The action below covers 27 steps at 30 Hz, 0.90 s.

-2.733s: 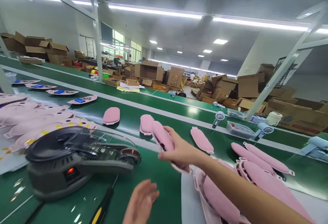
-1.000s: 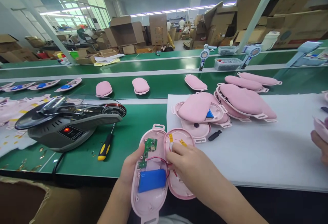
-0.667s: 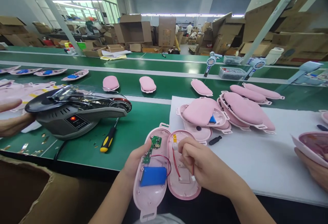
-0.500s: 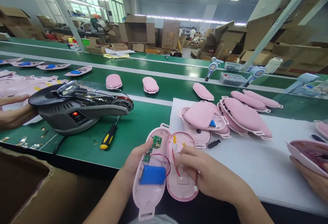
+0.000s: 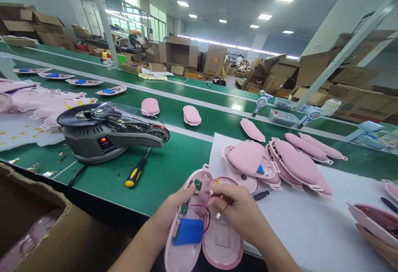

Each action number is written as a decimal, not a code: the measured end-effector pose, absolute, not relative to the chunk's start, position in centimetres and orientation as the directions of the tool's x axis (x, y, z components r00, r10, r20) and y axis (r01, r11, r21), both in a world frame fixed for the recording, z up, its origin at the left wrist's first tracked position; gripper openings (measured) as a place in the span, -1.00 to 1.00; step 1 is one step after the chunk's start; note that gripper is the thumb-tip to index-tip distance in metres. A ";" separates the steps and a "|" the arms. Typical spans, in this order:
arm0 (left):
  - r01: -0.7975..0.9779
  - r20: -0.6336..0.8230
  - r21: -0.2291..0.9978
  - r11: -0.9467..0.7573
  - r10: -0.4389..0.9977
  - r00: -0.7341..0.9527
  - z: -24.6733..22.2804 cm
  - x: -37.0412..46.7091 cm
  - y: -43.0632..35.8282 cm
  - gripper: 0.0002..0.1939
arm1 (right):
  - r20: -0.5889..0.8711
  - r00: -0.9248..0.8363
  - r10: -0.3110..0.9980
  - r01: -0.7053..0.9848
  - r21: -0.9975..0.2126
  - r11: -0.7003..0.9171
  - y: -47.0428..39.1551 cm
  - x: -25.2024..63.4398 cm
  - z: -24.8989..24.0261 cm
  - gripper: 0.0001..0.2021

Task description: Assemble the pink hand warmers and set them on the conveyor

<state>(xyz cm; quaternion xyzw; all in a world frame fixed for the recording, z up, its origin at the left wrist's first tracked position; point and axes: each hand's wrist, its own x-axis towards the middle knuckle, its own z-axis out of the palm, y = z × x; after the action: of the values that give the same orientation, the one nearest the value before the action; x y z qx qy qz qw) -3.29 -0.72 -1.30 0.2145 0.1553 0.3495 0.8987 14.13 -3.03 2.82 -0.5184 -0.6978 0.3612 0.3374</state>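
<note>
My left hand (image 5: 169, 210) grips the left edge of a pink shell half (image 5: 183, 257), thumb by a green circuit board (image 5: 198, 186). A blue battery pack (image 5: 189, 231) with dark red leads lies in that half. Beside it, apparently held by the lower fingers of my right hand, is the matching pink half (image 5: 222, 251). My right hand (image 5: 242, 210) pinches a red cable with a small white connector (image 5: 212, 193) near the board. Another white connector (image 5: 218, 215) dangles below those fingers. The connector is apart from the board.
A tape dispenser (image 5: 102, 139) and a yellow-black screwdriver (image 5: 137, 172) are on the left. Stacked pink shells (image 5: 298, 164) and a black-handled tool (image 5: 261, 195) lie right on white sheeting. At far right, another person's hand (image 5: 377, 243) holds a shell. A cardboard box (image 5: 71, 226) stands lower left.
My right hand has lifted the cable off the right shell half and brought its connector up toward the circuit board. The other person's hand at the left has left the view.
</note>
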 end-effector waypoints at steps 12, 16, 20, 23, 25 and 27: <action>-0.623 -0.162 0.518 0.586 0.783 0.601 -0.3 -2.8 -1.9 -0.46 | 0.159 -0.198 0.967 0.654 -0.714 0.251 -3.9 12.9 3.2 -0.74; -0.628 -0.088 0.556 0.544 0.790 0.606 -0.3 -2.6 -2.5 -0.50 | -0.073 -0.184 0.980 0.602 -0.796 0.054 -3.8 12.4 3.6 -0.76; -0.647 -0.055 0.567 0.509 0.808 0.587 0.1 -2.4 -3.1 -0.50 | -0.161 -0.193 0.968 0.584 -0.811 -0.019 -3.6 12.2 3.9 -0.80; -0.637 -0.085 0.586 0.500 0.820 0.566 -0.2 -2.1 -3.3 -0.36 | -0.171 -0.208 0.963 0.596 -0.803 -0.014 -3.3 12.2 4.0 -0.82; -0.619 -0.110 0.605 0.500 0.823 0.557 -0.5 -2.0 -3.3 -0.32 | -0.176 -0.230 0.957 0.592 -0.806 -0.005 -3.2 12.1 4.1 -0.83; -0.621 -0.093 0.626 0.472 0.835 0.542 -0.6 -2.0 -3.3 -0.33 | -0.182 -0.252 0.950 0.581 -0.814 -0.002 -3.1 12.1 4.2 -0.84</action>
<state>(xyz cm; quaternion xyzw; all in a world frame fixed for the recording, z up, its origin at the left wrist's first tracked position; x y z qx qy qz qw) -1.95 -3.34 -0.60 0.2719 0.1974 0.4359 0.8349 12.14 -3.12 4.17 -0.5704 -0.6712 0.4190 0.2203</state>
